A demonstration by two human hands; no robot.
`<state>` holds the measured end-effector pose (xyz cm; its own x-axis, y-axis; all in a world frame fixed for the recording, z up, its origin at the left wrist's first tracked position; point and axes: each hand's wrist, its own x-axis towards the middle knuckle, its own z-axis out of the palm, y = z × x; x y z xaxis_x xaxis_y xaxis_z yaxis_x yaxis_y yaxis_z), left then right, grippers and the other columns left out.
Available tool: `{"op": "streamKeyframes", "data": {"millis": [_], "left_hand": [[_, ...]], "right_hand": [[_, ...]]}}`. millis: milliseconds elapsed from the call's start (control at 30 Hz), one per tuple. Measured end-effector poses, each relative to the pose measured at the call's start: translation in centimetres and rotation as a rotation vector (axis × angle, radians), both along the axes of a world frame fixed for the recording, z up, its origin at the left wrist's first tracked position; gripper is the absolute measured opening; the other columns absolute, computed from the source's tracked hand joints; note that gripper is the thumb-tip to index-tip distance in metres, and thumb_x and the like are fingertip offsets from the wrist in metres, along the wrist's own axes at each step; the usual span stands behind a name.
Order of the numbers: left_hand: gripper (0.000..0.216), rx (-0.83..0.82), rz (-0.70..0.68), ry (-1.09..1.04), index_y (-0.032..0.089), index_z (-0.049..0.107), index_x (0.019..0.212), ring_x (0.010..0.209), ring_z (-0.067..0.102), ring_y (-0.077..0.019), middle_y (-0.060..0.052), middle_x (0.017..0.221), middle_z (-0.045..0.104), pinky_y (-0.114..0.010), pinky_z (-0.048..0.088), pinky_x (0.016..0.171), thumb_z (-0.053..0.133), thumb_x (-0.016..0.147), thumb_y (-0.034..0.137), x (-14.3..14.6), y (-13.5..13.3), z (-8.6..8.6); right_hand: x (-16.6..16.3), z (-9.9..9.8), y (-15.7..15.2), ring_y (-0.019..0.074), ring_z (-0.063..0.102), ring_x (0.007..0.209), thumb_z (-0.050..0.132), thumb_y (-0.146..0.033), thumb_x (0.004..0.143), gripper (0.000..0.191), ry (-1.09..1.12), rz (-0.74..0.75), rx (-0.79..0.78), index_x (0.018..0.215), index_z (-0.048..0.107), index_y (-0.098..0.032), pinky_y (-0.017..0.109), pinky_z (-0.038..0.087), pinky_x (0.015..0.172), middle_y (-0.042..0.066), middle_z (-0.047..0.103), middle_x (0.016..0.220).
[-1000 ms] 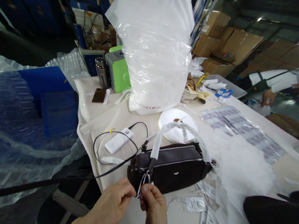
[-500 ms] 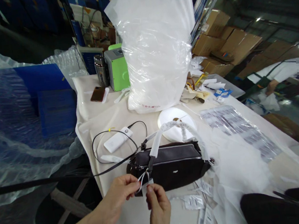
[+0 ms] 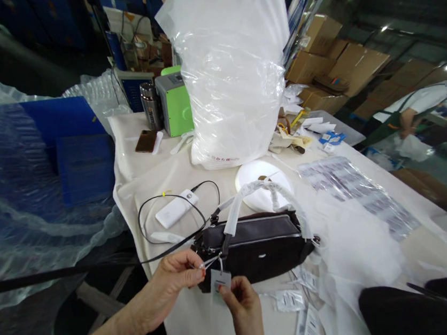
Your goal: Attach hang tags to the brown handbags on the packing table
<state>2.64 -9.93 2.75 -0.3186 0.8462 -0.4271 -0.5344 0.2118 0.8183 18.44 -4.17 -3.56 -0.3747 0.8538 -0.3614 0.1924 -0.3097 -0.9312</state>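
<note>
In the head view, a dark brown handbag (image 3: 256,244) lies on its side on a table covered with a cream cloth (image 3: 155,170), close to the near edge. All places below are given from this handbag.

The left hand (image 3: 172,283) is at the near left corner of the handbag. Its thumb and forefinger are pressed together and pinch a thin white string (image 3: 209,262) that comes from the bag's hardware. The right hand (image 3: 244,299) is just in front of the handbag, a little to the right of the left hand. Its fingertips pinch the lower edge of a small grey hang tag (image 3: 219,280), which hangs on the same string and touches the front face of the bag. The two hands are near each other but apart.

The handle (image 3: 251,196) of the handbag stands up in an arch and is wrapped in white foam sheet. A black shoulder strap (image 3: 58,273) runs from the left end of the bag far to the left, over the table edge.

Behind and left of the handbag lies a white power bank (image 3: 176,209) with a black cable (image 3: 147,208) looped around it. Directly behind the bag is a white round roll (image 3: 263,182), and further behind stands a big clear plastic bag (image 3: 232,69). To the left of that bag there is a green machine (image 3: 176,103) and a steel flask (image 3: 151,106). In front and right of the handbag, small printed labels (image 3: 289,301) lie loose on the cloth. Far to the right a co-worker's arm (image 3: 422,107) is seen.
</note>
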Motion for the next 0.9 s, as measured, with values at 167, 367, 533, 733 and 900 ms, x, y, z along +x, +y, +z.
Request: {"op": "streamKeyframes", "data": {"millis": [167, 367, 533, 733, 900], "left_hand": [[0.017, -0.012, -0.028, 0.053, 0.015, 0.063, 0.062, 0.054, 0.038, -0.0085, 0.003, 0.056, 0.051, -0.022, 0.029, 0.052, 0.072, 0.059, 0.03, -0.8, -0.3, -0.1], [0.019, -0.037, -0.099, 0.082, 0.016, 0.062, 0.061, 0.054, 0.038, -0.0091, 0.003, 0.055, 0.049, -0.021, 0.03, 0.051, 0.071, 0.061, 0.032, -0.9, -1.5, 0.1], [0.02, -0.03, -0.182, 0.105, 0.016, 0.062, 0.063, 0.053, 0.037, -0.0083, 0.004, 0.057, 0.048, -0.02, 0.029, 0.049, 0.07, 0.065, 0.034, -1.0, -2.8, -0.2], [0.028, 0.031, -0.311, 0.116, 0.018, 0.065, 0.071, 0.049, 0.039, -0.0052, 0.002, 0.071, 0.049, -0.018, 0.031, 0.043, 0.068, 0.067, 0.046, 0.0, -4.1, -1.0], [0.021, 0.116, -0.441, 0.245, 0.027, 0.065, 0.091, 0.053, 0.042, -0.005, 0.001, 0.084, 0.052, -0.017, 0.032, 0.046, 0.06, 0.076, 0.041, 0.6, -5.1, -1.4]], "right_hand": [[1.3, 1.6, 0.0, 0.0096, 0.049, 0.049, 0.08, -0.032, 0.052, 0.032, 0.357, 0.095, -0.471, 0.065, 0.055, -0.016, 0.021, 0.032, 0.052, 0.0, 0.064, 0.058], [1.0, 2.1, -0.6, 0.0101, 0.054, 0.047, 0.083, -0.03, 0.045, 0.033, 0.472, 0.157, -0.615, 0.067, 0.065, -0.014, 0.019, 0.034, 0.049, 0.005, 0.069, 0.061], [0.5, 2.0, -1.0, 0.0029, 0.037, 0.037, 0.08, -0.026, 0.051, 0.021, 0.482, 0.179, -0.609, 0.063, 0.067, -0.013, 0.017, 0.016, 0.038, 0.001, 0.063, 0.052], [-0.5, 2.7, -1.5, 0.0041, 0.036, 0.037, 0.081, -0.027, 0.046, 0.025, 0.473, 0.045, -0.627, 0.061, 0.066, -0.013, 0.018, 0.018, 0.038, -0.001, 0.058, 0.049], [-1.7, 3.7, -1.9, 0.0044, 0.035, 0.039, 0.081, -0.031, 0.043, 0.027, 0.416, -0.114, -0.528, 0.056, 0.065, -0.014, 0.019, 0.021, 0.04, -0.002, 0.055, 0.046]]}}
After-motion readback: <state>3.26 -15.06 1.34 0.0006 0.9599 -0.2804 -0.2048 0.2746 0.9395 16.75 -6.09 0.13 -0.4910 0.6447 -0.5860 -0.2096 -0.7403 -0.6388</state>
